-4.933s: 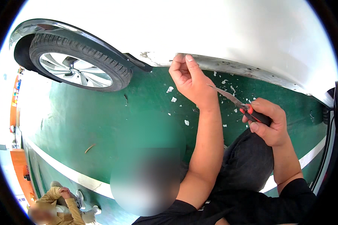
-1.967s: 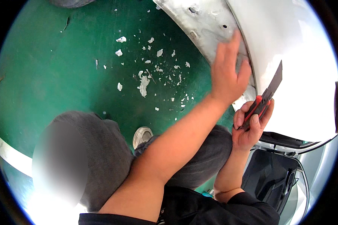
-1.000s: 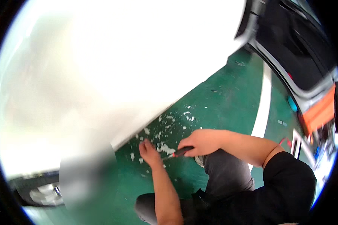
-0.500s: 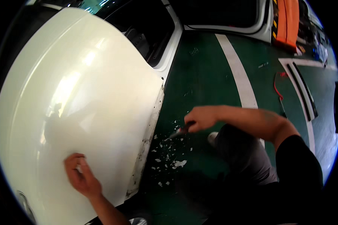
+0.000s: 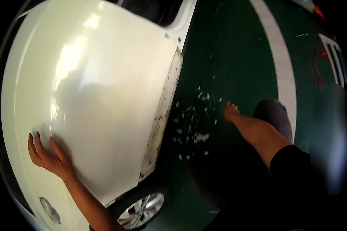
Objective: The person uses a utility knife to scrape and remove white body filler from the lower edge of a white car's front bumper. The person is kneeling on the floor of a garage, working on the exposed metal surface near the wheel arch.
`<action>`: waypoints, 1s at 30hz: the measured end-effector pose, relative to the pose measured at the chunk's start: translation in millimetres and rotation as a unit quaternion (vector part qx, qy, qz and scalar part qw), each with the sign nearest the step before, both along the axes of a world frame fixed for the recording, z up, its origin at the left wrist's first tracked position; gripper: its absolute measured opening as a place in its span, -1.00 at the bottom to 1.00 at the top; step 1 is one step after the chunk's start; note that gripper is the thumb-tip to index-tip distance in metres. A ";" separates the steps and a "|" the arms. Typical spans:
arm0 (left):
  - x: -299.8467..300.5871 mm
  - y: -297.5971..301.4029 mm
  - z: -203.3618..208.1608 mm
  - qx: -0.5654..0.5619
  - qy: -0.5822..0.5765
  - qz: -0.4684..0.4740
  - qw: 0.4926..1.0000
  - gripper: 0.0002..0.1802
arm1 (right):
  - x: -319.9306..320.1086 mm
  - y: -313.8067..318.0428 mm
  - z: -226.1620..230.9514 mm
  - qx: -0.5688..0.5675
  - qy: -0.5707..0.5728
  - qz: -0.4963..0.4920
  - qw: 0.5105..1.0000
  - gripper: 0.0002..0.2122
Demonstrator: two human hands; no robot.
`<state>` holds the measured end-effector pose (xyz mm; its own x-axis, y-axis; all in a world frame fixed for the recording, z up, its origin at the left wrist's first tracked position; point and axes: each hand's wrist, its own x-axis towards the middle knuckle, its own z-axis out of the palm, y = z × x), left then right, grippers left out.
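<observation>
A white car door (image 5: 115, 127) fills the left side, its glossy face reflecting light. Spread fingers of my left hand (image 5: 52, 158) lie against it or just over it, holding nothing. Along the door's edge runs a dirty, stained strip (image 5: 160, 119). My right hand (image 5: 231, 111) is low over the green floor, right of scattered white flakes (image 5: 201, 137). Its fingers look curled; whatever they hold is hidden from this angle.
A wheel (image 5: 142, 210) sits by the lower end of the door, and a door handle (image 5: 50, 210) shows at the lower left. A white line (image 5: 279, 57) crosses the green floor (image 5: 227, 50). A red cord-like thing (image 5: 318, 65) lies at the right.
My left hand has moved left on the door and spread its fingers. My right hand has swung right, away from the flakes; the dark-handled bladed tool it held is out of sight. The view has shifted.
</observation>
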<state>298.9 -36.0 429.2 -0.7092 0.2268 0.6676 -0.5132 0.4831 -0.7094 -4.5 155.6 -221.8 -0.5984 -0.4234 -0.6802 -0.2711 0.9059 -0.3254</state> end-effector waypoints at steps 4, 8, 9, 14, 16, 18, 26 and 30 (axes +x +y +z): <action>-9.1 -23.8 -20.4 -0.037 -0.051 0.022 0.998 -0.52 | 33.0 13.5 -72.0 -0.009 0.066 -0.009 0.998 -0.44; -14.8 -31.5 2.3 -0.087 -0.133 0.025 0.987 -0.48 | 76.6 5.3 -106.1 0.006 0.196 0.019 0.980 -0.50; -8.6 -37.1 0.2 -0.089 -0.143 0.023 0.985 -0.47 | 92.1 -0.3 -104.0 -0.017 0.175 -0.005 0.984 -0.49; -5.3 -21.0 5.1 -0.096 -0.170 0.070 0.978 -0.44 | 118.1 -107.3 13.5 -0.387 0.030 -0.185 0.903 -0.45; -19.7 -21.0 -8.3 -0.107 -0.154 0.090 0.978 -0.41 | 97.8 -132.5 96.3 -0.584 -0.250 -0.333 0.696 -0.50; -23.0 -23.4 -7.8 -0.105 -0.149 0.110 0.977 -0.36 | 64.7 -120.4 170.9 -0.611 -0.380 -0.278 0.636 -0.46; -10.0 -19.8 -14.3 -0.043 -0.097 0.173 0.979 -0.32 | 89.0 -140.6 201.1 -0.727 -0.324 -0.212 0.567 -0.30; -6.5 -22.7 -17.3 -0.050 -0.080 0.177 0.980 -0.34 | 94.6 -150.7 198.4 -0.738 -0.246 -0.217 0.589 -0.20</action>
<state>292.3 -58.7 411.9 -0.8489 0.0072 0.5285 -0.5143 0.2194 -0.8291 90.2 5.0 -23.4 -0.7522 -0.6510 0.1020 0.3382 -0.5143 -0.7881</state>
